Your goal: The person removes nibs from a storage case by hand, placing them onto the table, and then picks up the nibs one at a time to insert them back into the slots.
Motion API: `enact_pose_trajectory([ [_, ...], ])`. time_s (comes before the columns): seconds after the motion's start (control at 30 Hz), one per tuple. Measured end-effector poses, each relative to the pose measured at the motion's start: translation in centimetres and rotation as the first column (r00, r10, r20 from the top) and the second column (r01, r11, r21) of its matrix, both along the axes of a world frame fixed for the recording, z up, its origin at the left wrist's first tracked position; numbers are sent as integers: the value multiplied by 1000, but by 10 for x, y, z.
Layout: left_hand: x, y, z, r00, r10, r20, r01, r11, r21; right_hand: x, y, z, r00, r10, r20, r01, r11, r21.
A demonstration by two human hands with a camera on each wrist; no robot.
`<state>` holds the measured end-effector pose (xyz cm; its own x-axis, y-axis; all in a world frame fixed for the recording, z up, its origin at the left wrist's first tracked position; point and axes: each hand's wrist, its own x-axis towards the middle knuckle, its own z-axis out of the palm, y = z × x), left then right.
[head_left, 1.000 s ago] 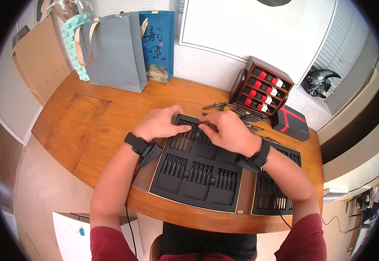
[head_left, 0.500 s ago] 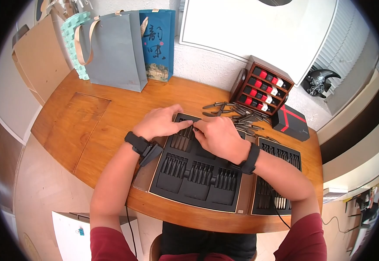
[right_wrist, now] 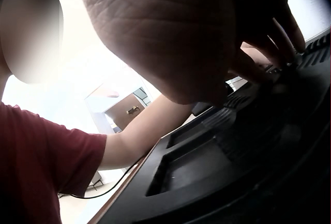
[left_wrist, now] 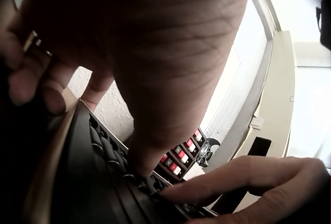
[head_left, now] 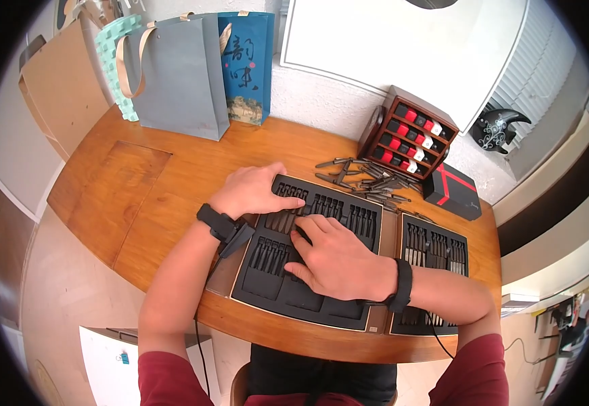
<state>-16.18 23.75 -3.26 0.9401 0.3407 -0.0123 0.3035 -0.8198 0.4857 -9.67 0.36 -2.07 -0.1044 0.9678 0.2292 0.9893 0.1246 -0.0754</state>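
Note:
A black cutlery tray (head_left: 262,285) lies on the table in front of me, with rows of dark cutlery in its slots. My left hand (head_left: 250,193) rests at its far left corner. The left thumb stretches over the upper-left row of flat-bladed pieces (head_left: 279,222). My right hand (head_left: 338,260) is spread palm down over the middle of the tray, fingertips at the right side of that row. In the right wrist view its fingers (right_wrist: 282,38) reach down to the slots. Neither hand shows a piece gripped. The right palm hides part of the lower sections.
A second cutlery tray (head_left: 421,223) adjoins on the right, partly under my right forearm. Loose dark cutlery (head_left: 379,183) is heaped behind the trays, by a wooden rack (head_left: 409,135) and a black box with red ribbon (head_left: 453,193). Paper bags (head_left: 179,81) stand at the back left.
My right hand was pinching at the upper slots close to the left thumb. It has since moved toward me and flattened out, uncovering the upper middle and right rows. The left hand stays nearly still.

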Motion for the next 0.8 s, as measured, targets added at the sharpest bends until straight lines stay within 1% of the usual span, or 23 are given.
enact_pose_trajectory([
  [0.07,0,-1,0,1000,-14,15,14,1000,13,-2,-1,-2,999,23,-41,-22,999,29],
  [0.2,0,-4,5,1000,-1,-17,1,1000,10,4,3,3,999,23,-27,-21,998,53],
  [0.27,0,-5,7,1000,2,-15,-2,1000,18,14,5,10,960,18,-281,-37,997,-63],
  [0.3,-1,-6,10,1000,4,-30,-4,1000,13,20,6,12,936,37,-349,-50,998,-29],
  [0.33,0,-6,11,999,6,-45,-6,1000,9,28,7,14,937,35,-347,-47,999,-27],
  [0.4,0,-7,10,999,12,-42,-11,1000,26,49,8,17,892,8,-453,-15,1000,-11],
  [0.43,1,-7,9,999,20,-41,-19,999,40,63,9,18,946,-16,-322,47,995,87],
  [0.47,2,-6,7,999,17,-37,-16,999,38,80,8,17,980,-56,-189,93,977,190],
  [0.53,3,-3,3,999,20,-38,-19,999,28,116,5,16,970,-214,-115,232,954,191],
  [0.57,2,-3,4,999,19,-36,-18,999,29,130,4,17,947,-281,-155,303,942,142],
  [0.6,1,-3,7,999,11,-52,-11,1000,4,147,4,12,930,-320,-181,340,935,98],
  [0.7,0,-4,12,997,2,-79,-4,1000,-26,158,9,13,940,-302,-161,317,946,72],
  [0.77,1,-3,12,996,4,-93,-6,1000,-30,158,17,9,968,-231,-97,232,973,6],
  [0.8,1,-2,10,996,2,-85,-4,1000,-28,161,20,7,968,-230,-99,232,973,7],
])
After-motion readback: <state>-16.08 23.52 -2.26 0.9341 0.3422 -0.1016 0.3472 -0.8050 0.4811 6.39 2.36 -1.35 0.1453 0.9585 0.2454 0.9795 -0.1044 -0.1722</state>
